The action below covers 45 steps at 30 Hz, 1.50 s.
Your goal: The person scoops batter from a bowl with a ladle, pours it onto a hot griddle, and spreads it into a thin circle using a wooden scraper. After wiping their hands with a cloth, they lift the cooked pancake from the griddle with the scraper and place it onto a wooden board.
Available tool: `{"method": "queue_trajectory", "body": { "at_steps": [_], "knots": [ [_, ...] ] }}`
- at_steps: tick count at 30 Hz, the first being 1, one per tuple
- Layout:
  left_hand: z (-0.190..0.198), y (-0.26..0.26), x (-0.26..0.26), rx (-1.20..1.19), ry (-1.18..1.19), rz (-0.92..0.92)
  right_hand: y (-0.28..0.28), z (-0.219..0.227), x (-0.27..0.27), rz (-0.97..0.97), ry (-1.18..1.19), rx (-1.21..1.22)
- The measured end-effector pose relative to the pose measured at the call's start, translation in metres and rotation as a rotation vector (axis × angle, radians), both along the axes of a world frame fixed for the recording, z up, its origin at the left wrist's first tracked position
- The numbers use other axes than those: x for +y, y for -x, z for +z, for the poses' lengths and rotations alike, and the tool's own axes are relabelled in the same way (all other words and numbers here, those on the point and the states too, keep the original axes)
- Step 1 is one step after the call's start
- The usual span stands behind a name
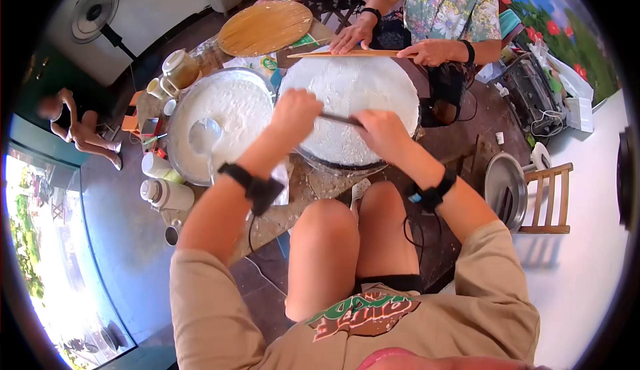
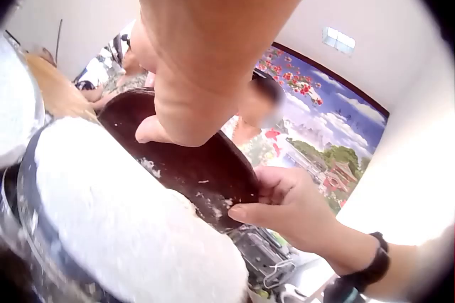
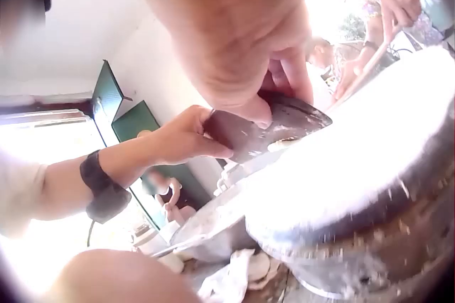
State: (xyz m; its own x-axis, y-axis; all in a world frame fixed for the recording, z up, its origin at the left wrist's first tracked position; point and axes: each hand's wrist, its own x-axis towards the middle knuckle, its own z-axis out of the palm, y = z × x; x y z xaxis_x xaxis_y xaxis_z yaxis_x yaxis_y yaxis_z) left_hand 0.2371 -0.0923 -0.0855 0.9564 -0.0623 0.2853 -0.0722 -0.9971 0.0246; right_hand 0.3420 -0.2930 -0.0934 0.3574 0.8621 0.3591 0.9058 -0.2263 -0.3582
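Both hands hold a dark brown, oval, plate-like scraper [image 2: 188,164] over a round surface coated in white paste [image 1: 373,83]. One end is gripped by my left hand [image 1: 298,113], its thumb lying on the broad face. My right hand [image 1: 383,130] pinches the other end between thumb and fingers. White bits cling to the scraper's face, and its lower edge runs close along the paste in the left wrist view. Left of the coated surface sits a wide metal basin [image 1: 175,153] of white batter with a ladle [image 1: 205,137] in it.
Across the table, another person's hands [image 1: 347,37] rest on a thin tan board [image 1: 373,54]. A round woven tray [image 1: 265,29] lies at the back. Jugs and a white bottle [image 1: 167,195] stand left of the basin. A wooden chair [image 1: 548,200] and metal pan stand right.
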Motion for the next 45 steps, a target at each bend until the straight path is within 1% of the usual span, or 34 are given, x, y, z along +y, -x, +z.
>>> {"method": "queue_trajectory", "body": {
  "at_steps": [2,4,6,8,9,11,14,16,18,20,21,23,27,31,34,37,41,45],
  "knots": [
    [0.007,-0.041,0.038,-0.048,-0.055,0.011,-0.036,0.005,0.037,-0.024,-0.057,-0.056],
    [0.008,-0.078,0.07,-0.077,-0.076,0.029,-0.07,0.002,0.072,-0.051,-0.069,-0.055],
    [0.002,-0.11,0.097,-0.091,-0.066,0.06,-0.101,-0.007,0.101,-0.071,-0.061,-0.067],
    [-0.011,-0.138,0.117,-0.037,-0.091,0.136,-0.127,-0.021,0.126,-0.091,-0.033,-0.084],
    [-0.018,-0.149,0.123,-0.006,-0.103,0.167,-0.137,-0.026,0.136,-0.086,-0.03,-0.123],
    [-0.035,-0.165,0.132,-0.017,-0.081,0.213,-0.158,-0.038,0.149,-0.077,-0.012,-0.2],
    [-0.054,-0.176,0.14,-0.01,-0.054,0.247,-0.169,-0.045,0.164,-0.127,0.078,-0.229],
    [-0.058,-0.175,0.146,0.016,-0.046,0.253,-0.165,-0.04,0.173,-0.151,0.168,-0.272],
    [-0.058,-0.171,0.15,0.037,-0.087,0.231,-0.159,-0.04,0.178,-0.167,0.211,-0.302],
    [-0.062,-0.163,0.157,0.012,-0.092,0.192,-0.148,-0.042,0.181,-0.098,0.164,-0.331],
    [-0.064,-0.153,0.159,-0.022,-0.076,0.162,-0.139,-0.041,0.182,-0.062,0.137,-0.342],
    [-0.066,-0.129,0.161,-0.089,-0.055,0.102,-0.117,-0.039,0.183,-0.091,0.19,-0.331],
    [-0.065,-0.073,0.144,-0.087,-0.054,0.124,-0.063,-0.036,0.17,-0.077,0.205,-0.328],
    [-0.068,-0.03,0.126,-0.129,-0.037,0.115,-0.029,-0.038,0.152,-0.004,0.175,-0.304],
    [-0.065,0.006,0.103,-0.093,-0.022,0.14,-0.005,-0.04,0.134,0.061,0.136,-0.295],
    [-0.07,0.032,0.076,-0.152,0.062,0.162,0.014,-0.041,0.113,0.114,0.121,-0.301],
    [-0.07,0.061,0.035,-0.158,0.037,0.189,0.028,-0.038,0.079,0.202,0.094,-0.279],
    [-0.066,0.08,-0.006,-0.125,0.028,0.163,0.038,-0.033,0.042,0.272,0.062,-0.249]
  ]
}}
